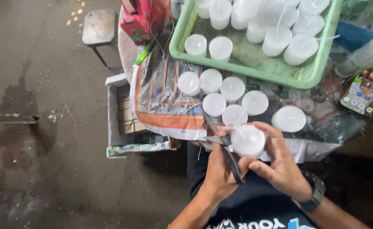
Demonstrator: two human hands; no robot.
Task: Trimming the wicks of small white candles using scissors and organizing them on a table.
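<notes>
Scissors with dark handles (224,148) sit in the grip of the left hand (218,169), fingers clenched through the loops and the blades open, pointing toward eleven o'clock across the top of a short white wax candle (248,140). The right hand (280,163) has its grip closed around that candle, thumb below and fingers curled over its far side, holding it just off the near edge of the counter (161,95), which is covered with printed orange and grey sheeting. At twelve o'clock from the held candle, six more white round candles (222,95) stand in a loose cluster on the sheeting, and another (288,118) stands alone at two o'clock. Beyond them a green plastic mesh tray (254,70) holds many more candles, some with long wicks trailing. A phone with a lit screen (367,91) lies at three o'clock from the tray. An open cardboard box (123,123) rests on the floor at nine o'clock, a small wooden stool (99,27) farther off at eleven.
</notes>
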